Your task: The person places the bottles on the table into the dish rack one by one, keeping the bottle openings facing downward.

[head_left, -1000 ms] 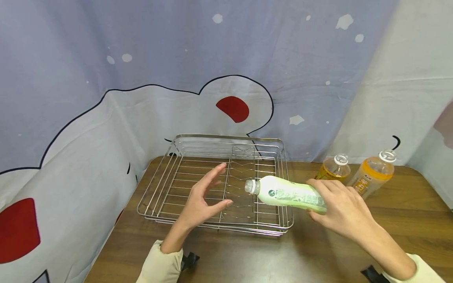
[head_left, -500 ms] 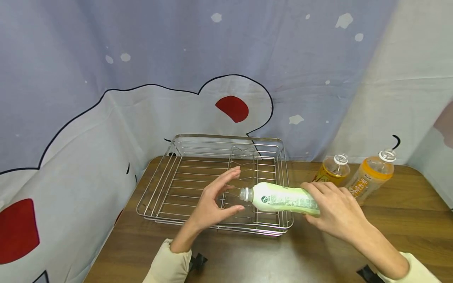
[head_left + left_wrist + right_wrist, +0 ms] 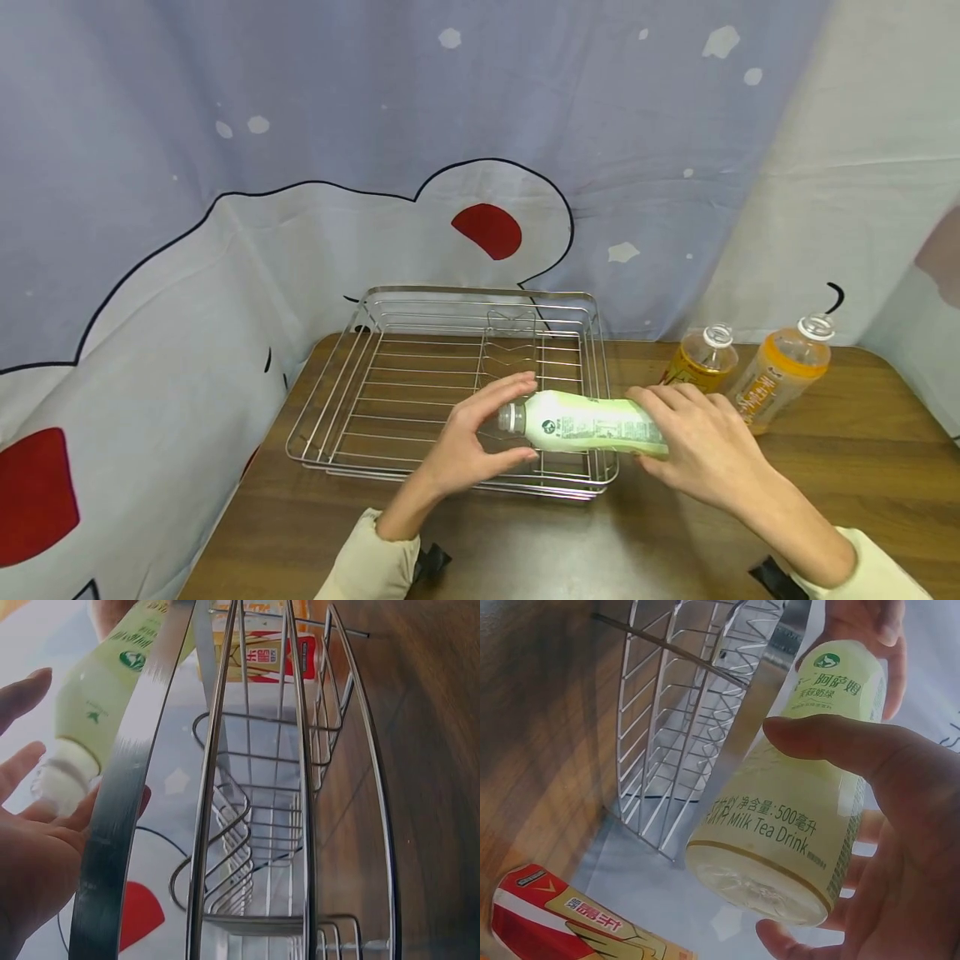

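Head view: green bottle (image 3: pixel 585 423) lay right of frame centre, below the middle, held off the table (image 3: pixel 540 554). Long axis close to level, running left to right; neck at the left end, base at the right. Right hand (image 3: pixel 697 442) gripped the base end from the right. Left hand (image 3: pixel 472 442) stood at the neck end, fingers above and thumb below in the frame, with a wide gap facing right and the neck in line with it. So right hand was on the bottle, left just beside the neck. Wire rack (image 3: pixel 480 290) spread behind both, centre frame; two orange-labelled bottles (image 3: pixel 783 371) upright beyond the right hand, right of frame.

Left wrist view: bottle slanted from upper left of centre down to the left, neck lowest, close among the spread fingers at the left edge. Contact with the neck: could not tell. Flat metal rim cut across part of the bottle.

Right wrist view: thumb crossed the label right of centre, fingers behind. Bottle tilted here, base toward bottom centre, shoulder upper right, with left hand beyond it at the top. Rack upper left; a red-and-gold label lower left.
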`<action>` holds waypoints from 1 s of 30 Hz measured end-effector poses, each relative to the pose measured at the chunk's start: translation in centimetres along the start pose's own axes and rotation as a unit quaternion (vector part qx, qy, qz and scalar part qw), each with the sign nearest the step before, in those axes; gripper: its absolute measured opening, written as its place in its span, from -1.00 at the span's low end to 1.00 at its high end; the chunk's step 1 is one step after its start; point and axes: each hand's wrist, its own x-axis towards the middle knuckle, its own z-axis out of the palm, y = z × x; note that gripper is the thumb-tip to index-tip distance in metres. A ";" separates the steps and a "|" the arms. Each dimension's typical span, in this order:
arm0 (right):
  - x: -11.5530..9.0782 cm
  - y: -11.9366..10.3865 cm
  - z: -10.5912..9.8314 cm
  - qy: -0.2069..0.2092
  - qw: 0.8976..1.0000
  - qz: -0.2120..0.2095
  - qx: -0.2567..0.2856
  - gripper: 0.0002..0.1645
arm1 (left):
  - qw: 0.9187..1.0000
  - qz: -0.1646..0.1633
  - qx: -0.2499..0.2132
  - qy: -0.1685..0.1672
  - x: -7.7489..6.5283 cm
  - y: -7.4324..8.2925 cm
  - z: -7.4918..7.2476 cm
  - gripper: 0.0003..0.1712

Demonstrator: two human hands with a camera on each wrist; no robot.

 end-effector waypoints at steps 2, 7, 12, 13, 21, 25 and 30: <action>0.2 -0.1 -0.1 -0.002 1.000 -0.004 0.000 -0.09 | 1.000 0.005 0.003 -0.004 0.0 0.0 0.3 -0.20; 0.5 -0.5 -0.3 -0.006 1.000 -0.010 0.001 -0.08 | 1.000 0.017 0.003 -0.004 -0.1 0.0 0.7 -0.27; 0.6 -0.7 -0.3 -0.001 1.000 -0.017 -0.002 -0.09 | 1.000 0.026 -0.002 0.000 -0.2 -0.1 0.8 -0.34; 0.6 -0.7 -0.4 0.000 1.000 -0.018 -0.002 -0.08 | 1.000 0.027 -0.003 0.001 -0.2 -0.1 0.8 -0.35; 0.6 -0.9 -0.7 -0.007 1.000 -0.016 0.004 -0.05 | 0.999 0.032 -0.014 0.010 -0.2 -0.1 0.8 -0.38; 0.5 -0.8 -0.9 -0.005 1.000 -0.011 0.026 -0.03 | 0.999 0.025 -0.025 0.014 -0.3 0.0 0.6 -0.38; 0.2 -0.1 -1.1 0.004 0.996 0.013 0.085 0.03 | 0.999 0.019 -0.038 0.017 -0.5 0.0 0.4 -0.39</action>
